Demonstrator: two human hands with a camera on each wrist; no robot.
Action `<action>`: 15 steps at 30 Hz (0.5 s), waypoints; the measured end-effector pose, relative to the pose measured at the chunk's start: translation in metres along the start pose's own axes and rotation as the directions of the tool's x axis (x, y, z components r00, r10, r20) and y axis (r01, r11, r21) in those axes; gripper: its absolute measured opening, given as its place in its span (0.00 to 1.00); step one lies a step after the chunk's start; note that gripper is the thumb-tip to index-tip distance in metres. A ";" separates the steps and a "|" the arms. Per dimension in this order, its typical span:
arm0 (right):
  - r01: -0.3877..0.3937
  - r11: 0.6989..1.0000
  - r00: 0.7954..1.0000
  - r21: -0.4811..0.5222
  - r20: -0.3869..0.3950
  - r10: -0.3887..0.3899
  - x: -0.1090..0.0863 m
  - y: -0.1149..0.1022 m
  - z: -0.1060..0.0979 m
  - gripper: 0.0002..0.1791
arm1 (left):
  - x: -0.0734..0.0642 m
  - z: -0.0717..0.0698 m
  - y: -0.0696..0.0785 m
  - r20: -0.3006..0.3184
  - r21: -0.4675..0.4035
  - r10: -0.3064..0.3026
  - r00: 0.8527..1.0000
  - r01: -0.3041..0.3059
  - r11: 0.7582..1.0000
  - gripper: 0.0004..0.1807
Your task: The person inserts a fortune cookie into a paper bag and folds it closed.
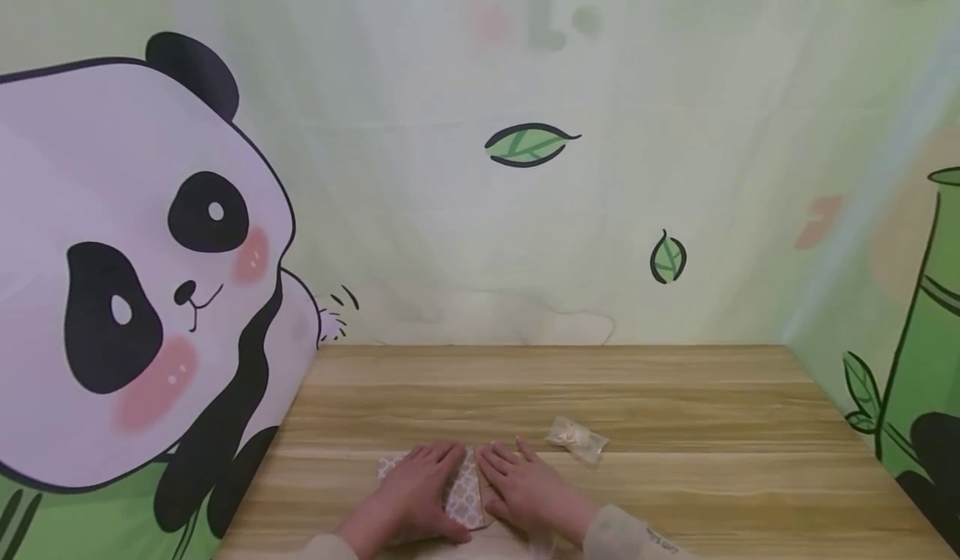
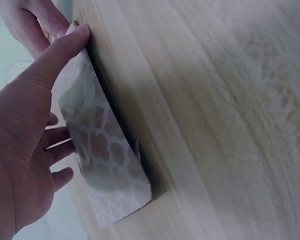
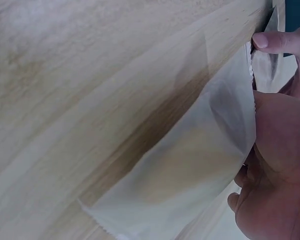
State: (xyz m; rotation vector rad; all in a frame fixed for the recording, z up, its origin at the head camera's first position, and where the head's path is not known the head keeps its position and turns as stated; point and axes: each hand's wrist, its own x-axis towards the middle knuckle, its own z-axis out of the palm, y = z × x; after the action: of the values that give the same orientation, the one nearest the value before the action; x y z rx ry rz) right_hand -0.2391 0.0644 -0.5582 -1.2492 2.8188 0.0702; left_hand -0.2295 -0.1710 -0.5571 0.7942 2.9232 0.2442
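A flat patterned paper packet (image 1: 463,493), white with grey-brown patches, lies between both hands over the table. My left hand (image 1: 420,489) holds it from the left, thumb along its near edge and fingers at the far edge. In the left wrist view the packet (image 2: 107,145) shows its long side beside that thumb. My right hand (image 1: 536,489) grips the packet's right end, fingers at its far corner. Under the right palm, towards the body, lies a translucent white wrapper (image 3: 190,165) with something pale yellowish inside. The right fingertips are partly hidden.
A small clear sachet (image 1: 577,439) with pale contents lies on the wooden table (image 1: 675,393), beyond the right hand. Behind the table hangs a printed backdrop (image 1: 420,210) with a panda at left and bamboo at right.
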 end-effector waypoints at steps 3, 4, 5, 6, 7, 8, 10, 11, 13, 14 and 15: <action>0.015 1.000 1.000 0.018 -0.016 -0.014 -0.001 0.001 0.003 0.36 | 0.000 -0.002 0.001 -0.004 0.029 0.017 1.000 -0.017 0.999 0.67; 0.016 1.000 1.000 0.012 -0.020 -0.015 -0.001 0.001 0.003 0.36 | 0.000 -0.003 0.002 -0.001 0.037 0.022 1.000 -0.022 0.999 0.66; 0.020 1.000 0.999 0.007 -0.030 -0.020 -0.001 0.002 0.004 0.36 | 0.000 -0.005 0.002 0.000 0.045 0.026 1.000 -0.026 0.999 0.67; 0.020 1.000 0.999 -0.001 -0.030 -0.020 -0.001 0.001 0.004 0.36 | 0.000 -0.006 0.003 0.005 0.050 0.030 1.000 -0.030 0.998 0.67; 0.023 1.000 0.999 0.001 -0.036 -0.023 -0.001 0.002 0.005 0.36 | -0.001 -0.008 0.003 0.011 0.055 0.032 0.999 -0.033 0.998 0.67; 0.024 1.000 0.999 -0.007 -0.042 -0.024 -0.002 0.003 0.005 0.36 | -0.001 -0.009 0.004 0.020 0.060 0.031 0.999 -0.032 0.998 0.68; 0.022 1.000 0.999 -0.020 -0.041 -0.023 -0.002 0.003 0.005 0.36 | -0.001 -0.012 0.004 0.041 0.054 0.028 0.999 -0.030 0.998 0.69; 0.021 0.999 0.999 -0.024 -0.037 -0.022 -0.002 0.003 0.005 0.36 | -0.001 -0.014 0.004 0.050 0.046 0.027 0.998 -0.029 0.998 0.68; 0.017 1.000 1.000 -0.022 -0.026 -0.018 -0.003 0.004 0.004 0.36 | 0.000 -0.016 0.004 0.072 0.018 0.016 0.997 -0.017 1.000 0.67; 0.013 1.000 1.000 -0.027 -0.019 -0.013 -0.003 0.003 0.003 0.36 | 0.001 -0.016 0.003 0.081 0.005 0.011 0.997 -0.012 1.000 0.67; 0.011 1.000 1.000 -0.025 -0.014 -0.012 -0.003 0.003 0.003 0.36 | 0.001 -0.017 0.002 0.083 -0.009 0.010 0.996 -0.010 1.000 0.65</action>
State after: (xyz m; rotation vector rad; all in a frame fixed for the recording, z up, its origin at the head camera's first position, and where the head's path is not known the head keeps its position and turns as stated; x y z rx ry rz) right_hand -0.2393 0.0691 -0.5605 -1.2759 2.8315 0.0962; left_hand -0.2315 -0.1708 -0.5400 0.7982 2.8390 0.2187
